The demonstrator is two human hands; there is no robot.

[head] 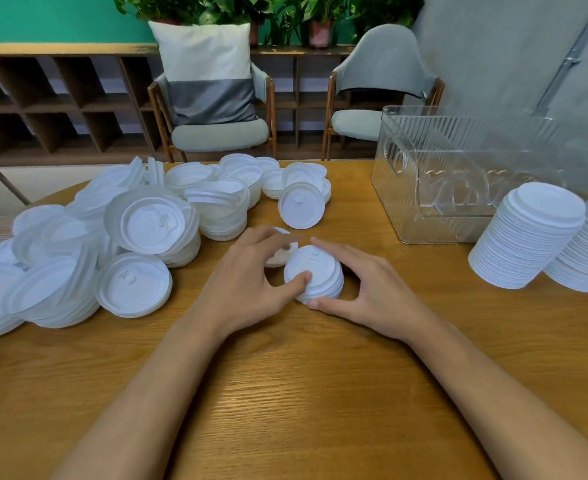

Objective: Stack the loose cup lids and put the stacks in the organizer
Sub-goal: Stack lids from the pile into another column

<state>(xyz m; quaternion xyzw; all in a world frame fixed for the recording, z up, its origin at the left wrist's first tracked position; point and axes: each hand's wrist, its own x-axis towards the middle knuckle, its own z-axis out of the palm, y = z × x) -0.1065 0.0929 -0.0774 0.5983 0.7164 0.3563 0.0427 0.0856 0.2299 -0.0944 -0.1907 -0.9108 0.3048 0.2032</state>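
A short stack of white lids [315, 271] stands on the wooden table [285, 393] at the centre. My left hand [247, 285] curls round its left side, thumb on the top lid. My right hand [368, 289] cups its right side, thumb at the base. A single lid [280, 254] lies just behind, partly hidden by my left fingers. A big heap of loose white lids [112, 237] covers the table's left half. The clear ribbed organizer [459, 174] stands at the right rear, with no lids seen inside. Two tall lid stacks [528, 237] stand in front of it.
One lid [301, 206] leans against the heap's right end. Two chairs [216, 109] stand behind the table, one with a cushion. A wooden shelf unit [60, 98] and potted plants line the back wall.
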